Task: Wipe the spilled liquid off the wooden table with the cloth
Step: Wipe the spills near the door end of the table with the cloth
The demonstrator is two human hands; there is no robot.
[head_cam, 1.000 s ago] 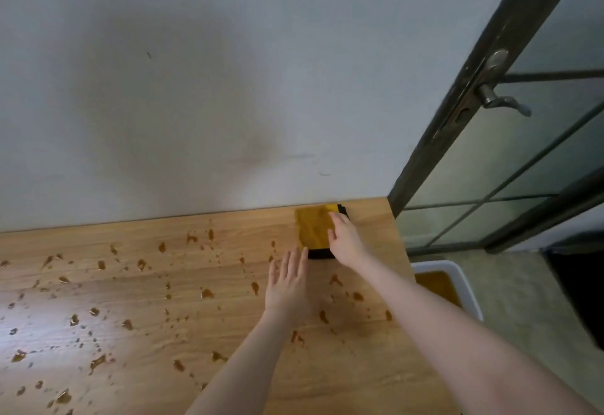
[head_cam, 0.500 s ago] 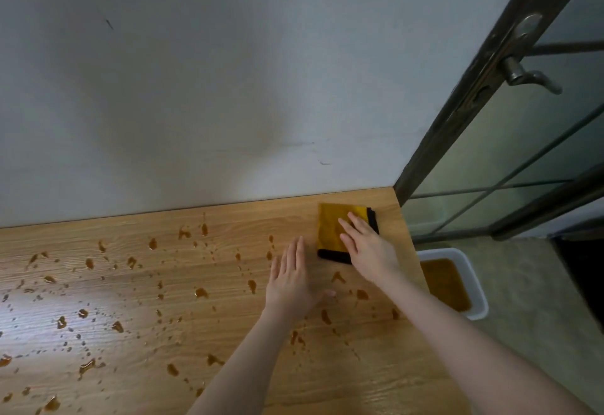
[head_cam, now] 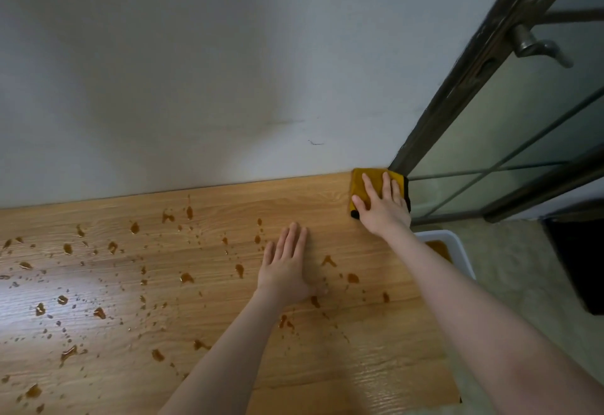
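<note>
Two hands are at work on the table, and we start with our right hand, which lies flat with straight, spread fingers pressing down on the folded mustard-yellow cloth with a black edge. That cloth sits in the far right corner of the pale wooden table, touching the grey wall and just beside the dark metal door frame. Our left hand rests nearer to us than the cloth and to its left, palm down with the fingers straight and close together, holding nothing and bracing on the wood. Around and beyond it lie the amber-brown drops of spilled liquid, scattered from just beside the left hand out across the table, well away from the cloth, with a few also between the two forearms. We judge that nearly all the spill lies to the left of the cloth and nearer to us, so the coming stroke turns on drawing the cloth that way; the right hand is the one already on it, and the cloth's long axis runs roughly away from us. Beyond the table's right edge, below the cloth's corner, stands a white plastic tub holding brown liquid. A metal lever handle sits high on the door. We can read no brand, label or writing anywhere.
</note>
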